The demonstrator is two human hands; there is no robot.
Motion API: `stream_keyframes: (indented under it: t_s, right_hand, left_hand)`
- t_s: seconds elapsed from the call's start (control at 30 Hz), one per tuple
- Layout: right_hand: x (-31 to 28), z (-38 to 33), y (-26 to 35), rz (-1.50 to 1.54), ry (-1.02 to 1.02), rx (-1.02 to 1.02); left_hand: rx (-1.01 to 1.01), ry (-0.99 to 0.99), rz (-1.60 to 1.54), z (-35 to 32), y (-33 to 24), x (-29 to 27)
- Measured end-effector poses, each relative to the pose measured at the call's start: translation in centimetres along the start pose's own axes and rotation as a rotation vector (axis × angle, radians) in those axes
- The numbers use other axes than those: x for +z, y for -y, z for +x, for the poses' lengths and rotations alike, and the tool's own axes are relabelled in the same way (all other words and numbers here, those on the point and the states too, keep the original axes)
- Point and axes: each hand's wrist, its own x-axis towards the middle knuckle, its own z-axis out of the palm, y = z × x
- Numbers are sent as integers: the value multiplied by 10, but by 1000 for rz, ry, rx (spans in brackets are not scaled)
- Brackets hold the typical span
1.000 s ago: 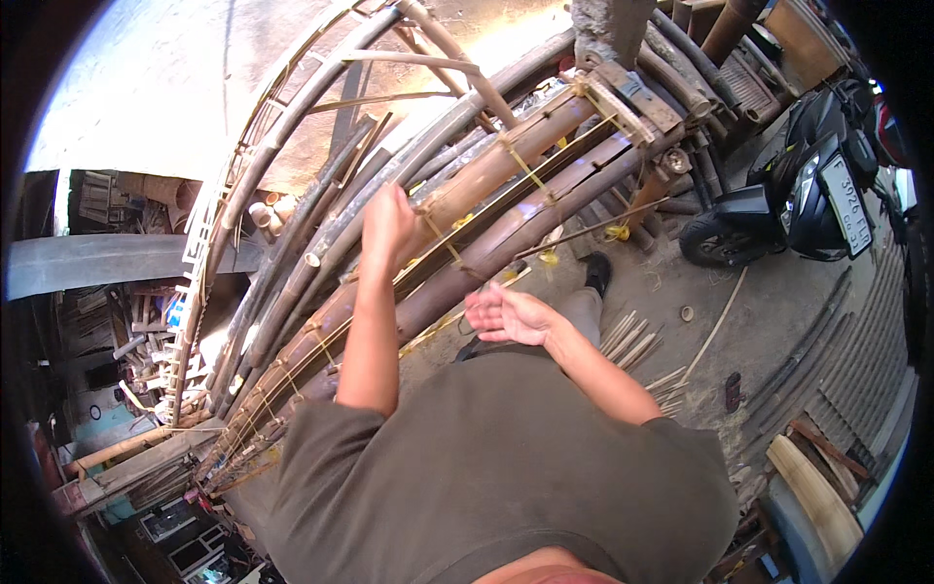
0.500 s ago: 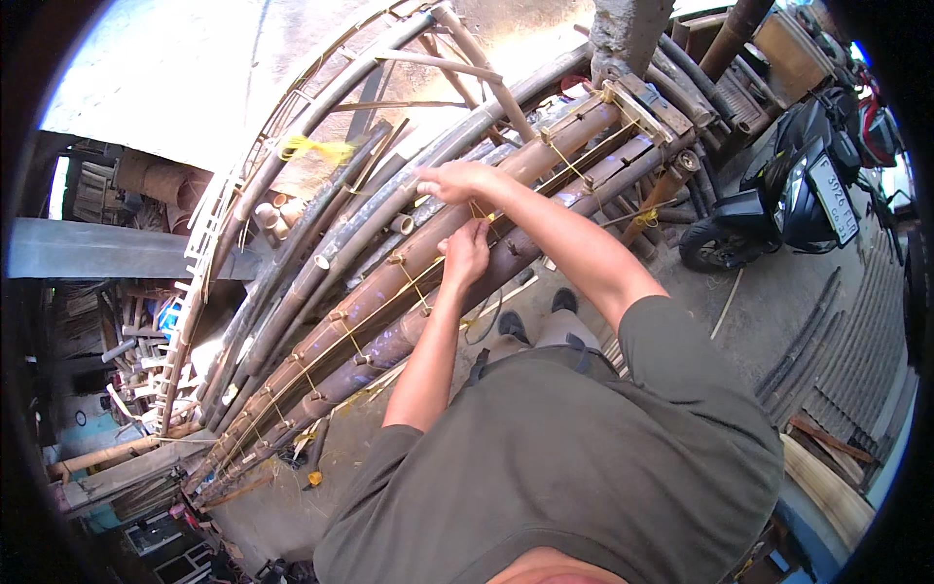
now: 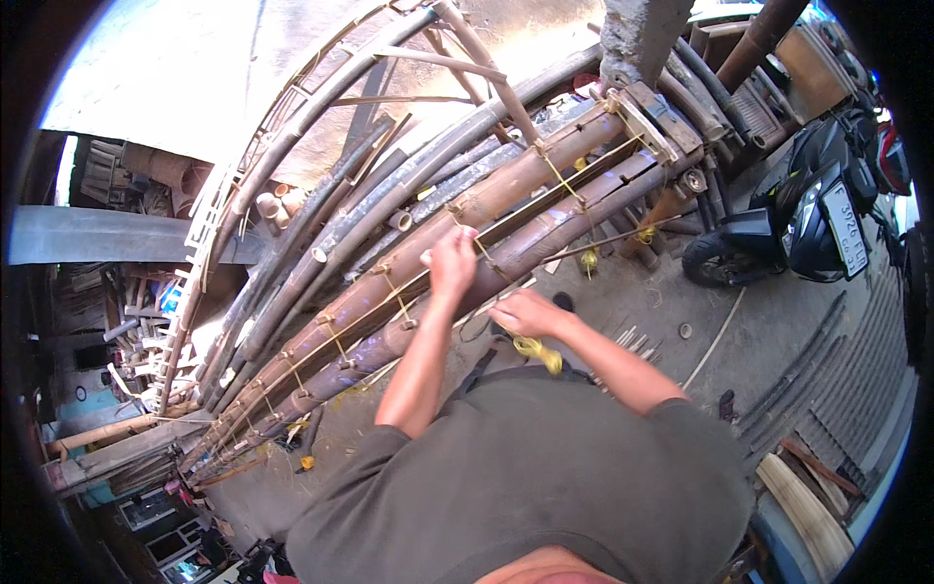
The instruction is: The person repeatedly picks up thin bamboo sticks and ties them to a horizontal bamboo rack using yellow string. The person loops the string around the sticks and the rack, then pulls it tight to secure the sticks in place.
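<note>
Two long bamboo poles run side by side across the middle, a farther pole (image 3: pixel 501 185) and a nearer pole (image 3: pixel 530 240). Yellow cord (image 3: pixel 562 177) is lashed across them at several places, around short pegs. My left hand (image 3: pixel 452 261) is closed over the gap between the poles, by one of these lashings; what its fingers pinch is hidden. Closer to my body, my right hand (image 3: pixel 527 313) is closed on yellow twine, and a loose bundle of the twine (image 3: pixel 537 352) hangs below it.
More bamboo poles (image 3: pixel 360 219) lie stacked beyond. A curved bamboo frame (image 3: pixel 263 161) arches at the left. A concrete post (image 3: pixel 637 39) rises at the far end. On the right stand a parked motorcycle (image 3: pixel 812 219) and corrugated sheets (image 3: pixel 842 389). Thin sticks (image 3: pixel 632 343) lie on the floor.
My right hand has come back from beyond the far pole to near my body, with the yellow twine. The yellow bundle has left the stacked poles. My left hand has shifted slightly left.
</note>
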Motion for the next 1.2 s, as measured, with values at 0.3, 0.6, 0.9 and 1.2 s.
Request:
stream_keyframes:
  t_s: [0.3, 0.6, 0.9, 1.2]
  right_hand:
    - [28, 4, 16, -391, -167, 76]
    - [169, 30, 66, 574, -133, 66]
    - [135, 167, 207, 946, -818, -148]
    - [41, 223, 135, 392, -196, 7]
  left_hand:
    - [-36, -1, 275, 140, 55, 3]
    - [16, 173, 355, 91, 96, -137]
    - [239, -26, 99, -74, 154, -124]
    - [-22, 162, 67, -75, 116, -145]
